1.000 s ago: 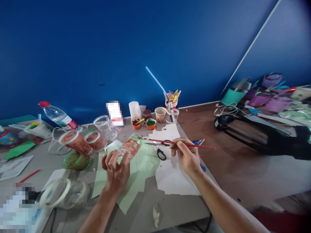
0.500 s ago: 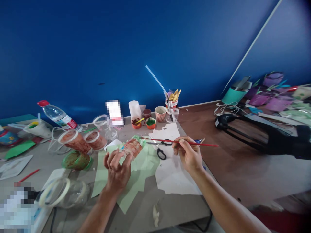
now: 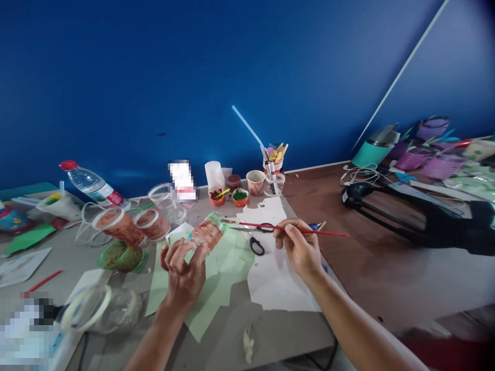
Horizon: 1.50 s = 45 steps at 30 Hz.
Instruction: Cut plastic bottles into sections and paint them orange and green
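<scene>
My left hand (image 3: 184, 268) is closed around the lower end of a clear plastic cup (image 3: 209, 233), tilted and smeared with reddish-brown paint, its far end green. In my right hand (image 3: 299, 245) a thin red paintbrush (image 3: 266, 225) is pinched between thumb and fingers. The brush tip reaches the cup's green end; whether it touches cannot be made out. Beneath the cup lies light green paper (image 3: 220, 278). Black-handled scissors (image 3: 257, 246) rest on white paper (image 3: 282, 283) under the brush. Behind stand small orange cups of brown paint (image 3: 217, 197) and green paint (image 3: 240, 198).
To the left are paint-smeared cups (image 3: 114, 224), a green-and-brown piece (image 3: 121, 256), a leaning water bottle (image 3: 93, 185) and a clear jar (image 3: 102, 307). A paper cup (image 3: 256, 183) stands near the blue wall. Black equipment (image 3: 417, 214) and purple pots (image 3: 441, 159) occupy the right.
My left hand and the cup have shifted slightly left. The brush tip stays by the cup's green end, and my right hand has barely moved.
</scene>
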Tool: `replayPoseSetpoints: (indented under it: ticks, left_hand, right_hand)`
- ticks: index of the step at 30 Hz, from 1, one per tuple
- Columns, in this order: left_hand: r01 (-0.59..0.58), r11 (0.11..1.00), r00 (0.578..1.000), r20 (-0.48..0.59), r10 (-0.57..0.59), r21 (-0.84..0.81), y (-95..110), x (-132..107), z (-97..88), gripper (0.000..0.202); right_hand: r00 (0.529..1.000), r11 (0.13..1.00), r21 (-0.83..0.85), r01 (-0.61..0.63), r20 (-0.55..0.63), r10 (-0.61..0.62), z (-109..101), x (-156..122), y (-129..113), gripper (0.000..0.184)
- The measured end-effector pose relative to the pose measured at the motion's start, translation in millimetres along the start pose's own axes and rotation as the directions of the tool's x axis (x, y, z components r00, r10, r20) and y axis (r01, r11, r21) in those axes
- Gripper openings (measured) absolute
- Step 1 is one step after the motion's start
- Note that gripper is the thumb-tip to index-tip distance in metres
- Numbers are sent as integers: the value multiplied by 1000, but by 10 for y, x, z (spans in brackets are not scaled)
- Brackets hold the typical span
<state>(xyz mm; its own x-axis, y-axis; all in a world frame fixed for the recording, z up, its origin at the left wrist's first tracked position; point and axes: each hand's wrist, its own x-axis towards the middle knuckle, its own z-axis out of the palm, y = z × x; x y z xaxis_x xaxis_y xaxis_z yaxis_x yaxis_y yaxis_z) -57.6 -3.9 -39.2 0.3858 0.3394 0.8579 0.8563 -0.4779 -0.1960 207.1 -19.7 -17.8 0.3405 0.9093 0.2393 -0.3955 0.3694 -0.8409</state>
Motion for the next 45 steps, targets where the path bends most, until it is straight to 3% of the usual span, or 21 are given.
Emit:
replayPoseSetpoints:
  ticks: [4,11,17,23,32,39,45]
  left_hand:
    - [-25,1000,1000,-4,25,-13,31,24,-12,38]
    - [44,999,999,-7,-44,-4,-32,-18,4,39]
    - [3,999,1000,8,-2,-36,-28,-39,27,40]
    - [39,999,999,-3,-39,21,-46,-2,-2,39]
    - [-53,998,999,-9,53,-35,72,31,-19,41]
    - [-61,998,998,-18,61,-13,27,25,-23,41]
    - [-134,989,991,-14,134,-61,89,29,-31,40]
  right_hand:
    - [1000,1000,-27,10,18,-10,-17,-4,44,10]
    - [999,999,-10,40,11,-40,-42,9,32,10]
    - [998,999,-15,50,25,-50,-33,22,35,9]
    - [999,999,-33,40,1,-40,-58,26,48,10]
    - [999,998,-35,45,15,-44,-29,22,41,10]
    - [999,999,-32,36,-38,-37,-50,39,19,9]
    - [1000,999,-50,15,-7,-15,-33,35,22,10]
